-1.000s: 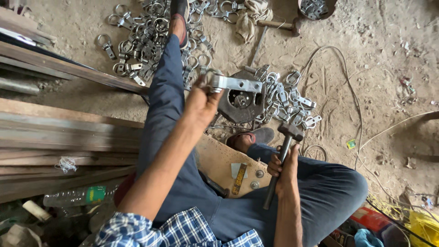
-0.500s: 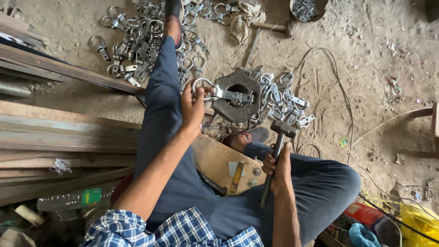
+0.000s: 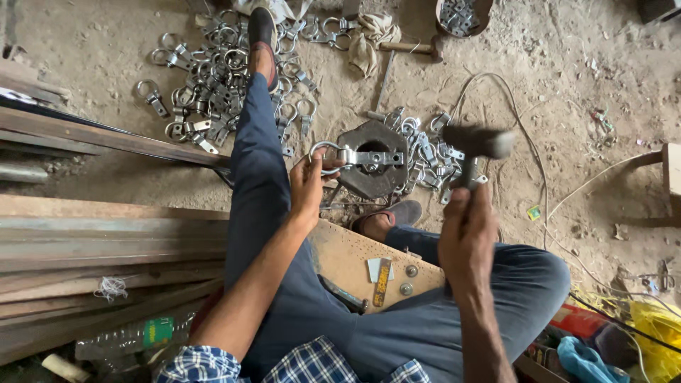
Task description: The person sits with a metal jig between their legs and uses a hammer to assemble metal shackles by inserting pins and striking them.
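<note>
Landmark: the dark hexagonal metal block (image 3: 372,169) on the dirt floor (image 3: 567,92), approx. mid-picture.

Nearest the camera, well below the block: checked shirt cuffs (image 3: 305,363), then the person's dark blue trousers (image 3: 397,333). Betw. the legs, just under the block, a brown board (image 3: 347,259) w/ a thin yellow strip (image 3: 381,281), two round metal bits and a dark tool lying on it. A sandalled foot (image 3: 390,216) sits right below the block, touching or nearly so – can't tell which.

Right hand (image 3: 467,237), below and right of the block: closed in a fist round a hammer (image 3: 474,145) handle, head raised and blurred up at the block's right, above the loose parts there, not touching the block.

Left hand (image 3: 308,186), at the block's left edge: fingers pinched on the ring end of a metal ring clamp (image 3: 355,157), whose flat strap lies across the block's top, over its centre hole.

Left of the block, further out: stacked wooden planks (image 3: 106,241) and a plastic bottle (image 3: 120,340) w/ green label low by the camera.

Right of the block: small pile of same shiny clamps (image 3: 429,149) touching it; a pale cord (image 3: 525,135) loops beyond.

Above-left, far side: big heap of ring clamps (image 3: 213,78) round the outstretched leg & shoe (image 3: 262,35). Top, farthest: a rag (image 3: 369,42), a second hammer (image 3: 411,48) – and a round bowl of small parts (image 3: 462,14) at the edge.
</note>
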